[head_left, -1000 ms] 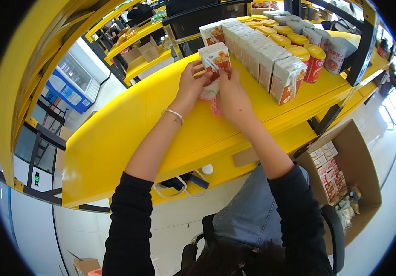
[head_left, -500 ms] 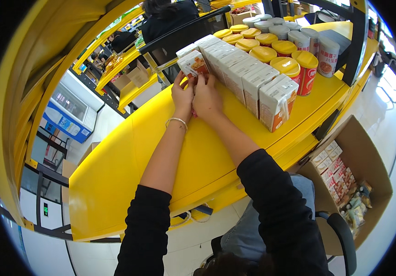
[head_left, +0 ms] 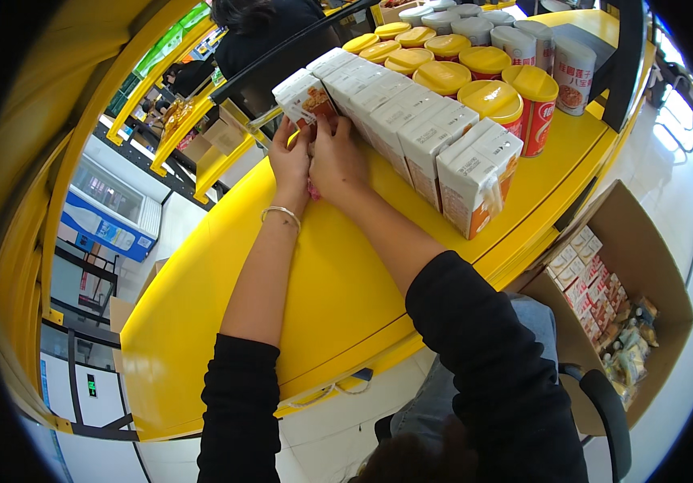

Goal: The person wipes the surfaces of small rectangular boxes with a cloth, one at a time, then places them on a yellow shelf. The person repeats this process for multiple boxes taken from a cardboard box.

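Observation:
My left hand (head_left: 288, 158) and my right hand (head_left: 335, 157) are close together, fingers bent around the lower part of a white drink carton (head_left: 304, 98) with an orange picture, at the far end of a row of similar cartons (head_left: 399, 118) on the yellow shelf (head_left: 225, 290). A small pink item (head_left: 312, 188) peeks out from between my palms, mostly hidden. Behind the row stand several red cans with yellow lids (head_left: 529, 113) and grey-topped cans (head_left: 573, 74).
A cardboard box (head_left: 640, 241) of cartons and bagged goods stands at lower right beside a chair armrest (head_left: 604, 398). Yellow rack beams and uprights curve along the left. A fridge (head_left: 109, 209) is beyond. A person in dark clothing (head_left: 258, 28) works behind the shelf.
Both hands have moved left and toward the row's far end with the carton, which now sits up against the other cartons. My view has shifted, too.

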